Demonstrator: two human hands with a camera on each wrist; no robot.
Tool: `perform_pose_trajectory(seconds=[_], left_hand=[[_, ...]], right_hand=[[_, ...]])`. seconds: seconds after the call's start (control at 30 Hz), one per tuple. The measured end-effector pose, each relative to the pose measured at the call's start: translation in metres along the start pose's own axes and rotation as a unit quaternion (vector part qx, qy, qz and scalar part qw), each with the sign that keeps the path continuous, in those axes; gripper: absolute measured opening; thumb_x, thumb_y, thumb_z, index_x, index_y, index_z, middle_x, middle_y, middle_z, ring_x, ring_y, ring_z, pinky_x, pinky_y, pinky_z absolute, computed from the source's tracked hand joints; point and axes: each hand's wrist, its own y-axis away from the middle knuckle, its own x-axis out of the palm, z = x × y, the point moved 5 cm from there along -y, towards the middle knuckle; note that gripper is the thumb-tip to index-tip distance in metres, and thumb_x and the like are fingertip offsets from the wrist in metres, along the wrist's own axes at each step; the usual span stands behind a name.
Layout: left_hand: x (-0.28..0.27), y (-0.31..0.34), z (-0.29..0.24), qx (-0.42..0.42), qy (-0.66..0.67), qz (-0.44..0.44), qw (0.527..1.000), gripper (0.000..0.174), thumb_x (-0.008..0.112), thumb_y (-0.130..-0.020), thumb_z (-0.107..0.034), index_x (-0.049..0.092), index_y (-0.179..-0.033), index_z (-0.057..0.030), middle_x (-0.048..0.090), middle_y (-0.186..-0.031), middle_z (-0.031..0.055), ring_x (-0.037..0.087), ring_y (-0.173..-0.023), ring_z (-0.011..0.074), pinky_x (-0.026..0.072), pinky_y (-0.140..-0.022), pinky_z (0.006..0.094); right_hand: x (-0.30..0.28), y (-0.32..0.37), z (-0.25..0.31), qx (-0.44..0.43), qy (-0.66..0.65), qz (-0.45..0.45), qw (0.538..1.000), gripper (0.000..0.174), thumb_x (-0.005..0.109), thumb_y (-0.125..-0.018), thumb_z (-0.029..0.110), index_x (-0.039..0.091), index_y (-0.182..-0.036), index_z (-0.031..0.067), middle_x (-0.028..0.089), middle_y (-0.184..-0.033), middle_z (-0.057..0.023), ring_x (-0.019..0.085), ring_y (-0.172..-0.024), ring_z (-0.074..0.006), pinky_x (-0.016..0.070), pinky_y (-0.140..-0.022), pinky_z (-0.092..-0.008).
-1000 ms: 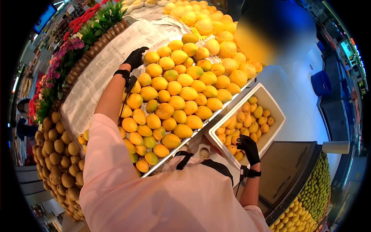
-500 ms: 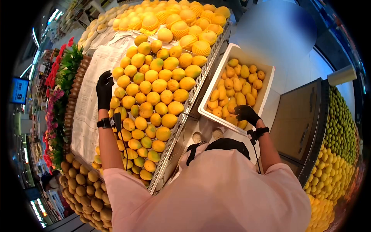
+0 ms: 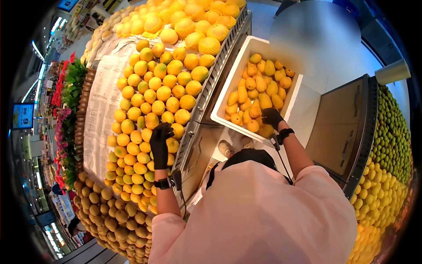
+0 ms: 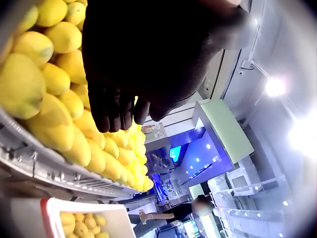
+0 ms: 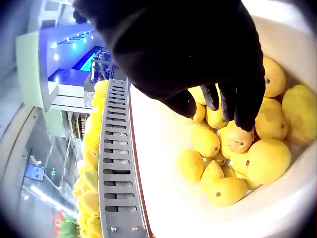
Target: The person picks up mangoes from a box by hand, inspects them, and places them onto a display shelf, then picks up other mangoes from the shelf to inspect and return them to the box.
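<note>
1. I see mangoes in a white box, long axes pointing mixed ways.
2. Skins: smooth, yellow to orange, some dark-spotted.
3. Right hand: fingers bent down among them; I cannot tell whether they grip one.
4. Left hand: fingers relaxed, narrowly spaced, over rows on the counter.

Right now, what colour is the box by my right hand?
The box is white, clearest in the head view.

Fruit smooth; box matt (foam-like); slotted rail metal.
</note>
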Motion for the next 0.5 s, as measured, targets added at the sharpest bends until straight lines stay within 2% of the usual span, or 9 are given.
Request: perform_pose_trajectory(seconds=[0.07, 0.13, 0.23, 0.37, 0.47, 0.5], left_hand=[[0.014, 0.021, 0.017, -0.022, -0.015, 0.002, 1.0, 0.026, 0.049, -0.099, -0.016, 0.058, -0.114, 0.0032, 0.065, -0.105, 0.0101, 0.065, -0.093, 0.0198, 0.0532, -0.081, 0.0315], [0.033, 0.043, 0.016, -0.073, -0.024, -0.02, 0.997, 0.025, 0.051, -0.098, -0.016, 0.059, -0.113, 0.002, 0.065, -0.103, 0.0092, 0.065, -0.092, 0.0188, 0.0539, -0.079, 0.0319], [0.04, 0.061, 0.031, -0.075, -0.021, -0.022, 0.997, 0.024, 0.053, -0.098, -0.016, 0.059, -0.112, 0.002, 0.065, -0.103, 0.0093, 0.065, -0.091, 0.0179, 0.0542, -0.078, 0.0318], [0.046, 0.081, 0.035, -0.075, -0.008, -0.037, 0.997, 0.024, 0.054, -0.098, -0.016, 0.059, -0.113, 0.002, 0.065, -0.103, 0.0095, 0.065, -0.091, 0.0182, 0.0543, -0.079, 0.0322], [0.047, 0.093, 0.033, -0.087, 0.004, -0.055, 0.995, 0.025, 0.054, -0.097, -0.016, 0.058, -0.114, 0.002, 0.065, -0.103, 0.0098, 0.064, -0.092, 0.019, 0.0539, -0.08, 0.0327], [0.047, 0.097, 0.034, -0.092, 0.01, -0.061, 0.994, 0.025, 0.054, -0.097, -0.016, 0.057, -0.115, 0.002, 0.065, -0.104, 0.0099, 0.064, -0.093, 0.0193, 0.0538, -0.081, 0.0329]], right_hand=[[-0.003, -0.012, -0.012, 0.008, -0.007, -0.021, 1.0, 0.014, 0.062, -0.089, 0.016, 0.064, -0.095, 0.004, 0.063, -0.081, -0.0086, 0.06, -0.06, -0.0209, 0.0516, -0.054, -0.0348], [-0.006, -0.022, -0.024, 0.062, -0.035, -0.046, 0.996, 0.013, 0.062, -0.089, 0.016, 0.064, -0.093, 0.004, 0.06, -0.08, -0.0094, 0.059, -0.06, -0.024, 0.051, -0.052, -0.0371], [-0.009, -0.036, -0.037, 0.122, -0.065, -0.064, 0.988, 0.015, 0.065, -0.087, 0.019, 0.063, -0.091, 0.0047, 0.057, -0.079, -0.011, 0.058, -0.06, -0.0279, 0.0507, -0.049, -0.0391], [-0.031, -0.062, -0.05, 0.109, -0.05, -0.113, 0.986, 0.024, 0.066, -0.086, 0.026, 0.06, -0.095, 0.0052, 0.057, -0.079, -0.0124, 0.059, -0.061, -0.0296, 0.0524, -0.048, -0.0427], [-0.032, -0.047, -0.023, 0.101, -0.008, -0.121, 0.987, 0.017, 0.059, -0.089, 0.01, 0.06, -0.104, 0.0031, 0.058, -0.088, -0.0142, 0.058, -0.068, -0.0273, 0.0504, -0.057, -0.0413], [-0.033, -0.046, -0.017, 0.102, -0.004, -0.121, 0.987, 0.017, 0.06, -0.089, 0.011, 0.061, -0.104, 0.0035, 0.059, -0.088, -0.0142, 0.058, -0.068, -0.0278, 0.051, -0.058, -0.0415]])
